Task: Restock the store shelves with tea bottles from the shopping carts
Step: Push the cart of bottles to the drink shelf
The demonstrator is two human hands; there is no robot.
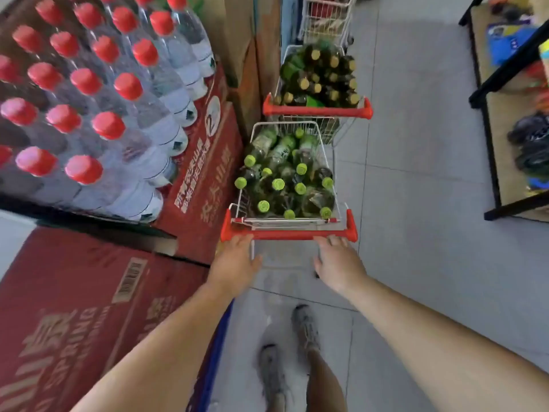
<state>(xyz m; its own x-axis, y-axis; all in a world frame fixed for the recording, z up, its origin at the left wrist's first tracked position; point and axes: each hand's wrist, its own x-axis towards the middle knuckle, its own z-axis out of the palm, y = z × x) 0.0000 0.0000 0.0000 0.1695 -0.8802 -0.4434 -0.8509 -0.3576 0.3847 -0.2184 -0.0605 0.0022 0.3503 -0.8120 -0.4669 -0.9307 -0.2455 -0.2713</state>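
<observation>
Ahead of cart (289,173) (blurred), second cart (318,81)

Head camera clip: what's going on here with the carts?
A person stands in a store aisle with both hands, left hand and right hand, at the red handle of the near cart, which is full of green-capped bottles. A second cart of yellow-capped bottles stands just ahead. Nothing has been taken out yet.
</observation>
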